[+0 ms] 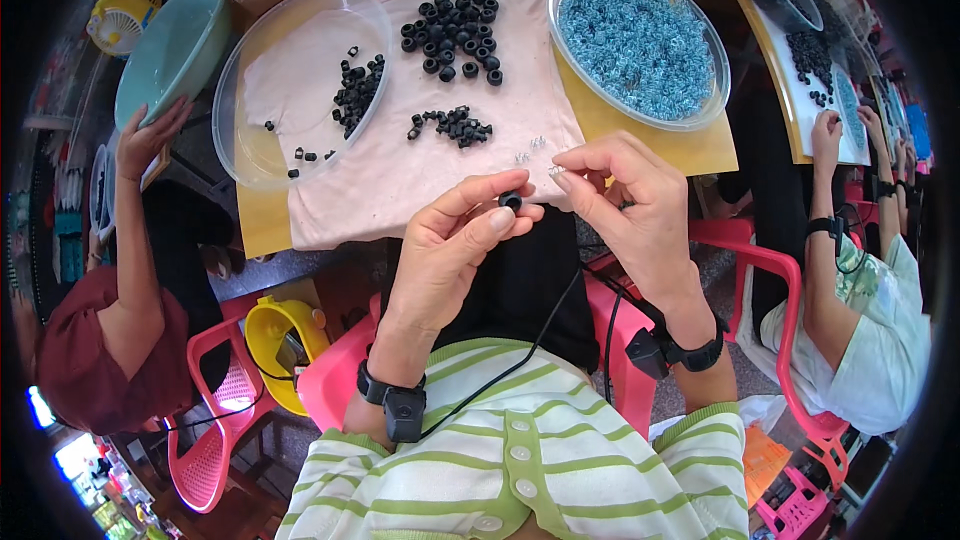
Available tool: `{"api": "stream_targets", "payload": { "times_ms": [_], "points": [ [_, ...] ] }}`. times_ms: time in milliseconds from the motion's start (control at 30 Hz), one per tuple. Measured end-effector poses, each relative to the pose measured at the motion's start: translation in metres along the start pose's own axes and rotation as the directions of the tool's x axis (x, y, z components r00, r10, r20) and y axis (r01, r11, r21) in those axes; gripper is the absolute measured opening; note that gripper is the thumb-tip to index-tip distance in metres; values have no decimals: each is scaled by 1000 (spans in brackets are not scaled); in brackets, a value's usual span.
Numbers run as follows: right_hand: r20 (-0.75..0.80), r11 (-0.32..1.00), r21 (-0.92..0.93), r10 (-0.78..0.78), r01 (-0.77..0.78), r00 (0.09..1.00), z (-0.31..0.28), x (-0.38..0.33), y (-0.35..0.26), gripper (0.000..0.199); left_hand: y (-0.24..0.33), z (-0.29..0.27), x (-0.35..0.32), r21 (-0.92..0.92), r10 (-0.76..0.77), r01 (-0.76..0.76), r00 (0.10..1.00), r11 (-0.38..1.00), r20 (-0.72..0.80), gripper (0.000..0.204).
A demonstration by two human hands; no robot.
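Hands over pink cloth: left hand pinches black rubber ring; right hand pinches small metal spring just beside it.

The person wears a short-sleeved shirt striped white and green, with a green button placket and pale round buttons. Each wrist carries a black band: the left wristband and the right wristband both hold a small black box, with a thin black cable trailing across the lap.

A small black ring and a tiny silvery spring, held just apart above the lap.
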State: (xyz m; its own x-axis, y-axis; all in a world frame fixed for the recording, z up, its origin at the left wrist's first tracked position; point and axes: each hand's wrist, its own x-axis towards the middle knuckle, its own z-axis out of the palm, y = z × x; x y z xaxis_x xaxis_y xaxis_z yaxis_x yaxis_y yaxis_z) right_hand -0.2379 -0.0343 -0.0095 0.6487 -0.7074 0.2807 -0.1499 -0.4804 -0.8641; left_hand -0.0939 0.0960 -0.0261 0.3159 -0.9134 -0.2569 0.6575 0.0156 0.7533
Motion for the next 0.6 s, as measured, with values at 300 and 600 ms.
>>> {"api": "stream_targets", "payload": {
  "times_ms": [300, 600],
  "points": [
    [36, 990, 126, -69, 64, 997, 1, -18, -27, 12, -11, -7, -10, -42, 79, -75, 991, 996, 106, 30],
    [50, 974, 45, -223, 221, 973, 1, -30, -49, 14, -7, 2, -32, 4, 167, -168, 982, 986, 93, 27]
  ]
}}
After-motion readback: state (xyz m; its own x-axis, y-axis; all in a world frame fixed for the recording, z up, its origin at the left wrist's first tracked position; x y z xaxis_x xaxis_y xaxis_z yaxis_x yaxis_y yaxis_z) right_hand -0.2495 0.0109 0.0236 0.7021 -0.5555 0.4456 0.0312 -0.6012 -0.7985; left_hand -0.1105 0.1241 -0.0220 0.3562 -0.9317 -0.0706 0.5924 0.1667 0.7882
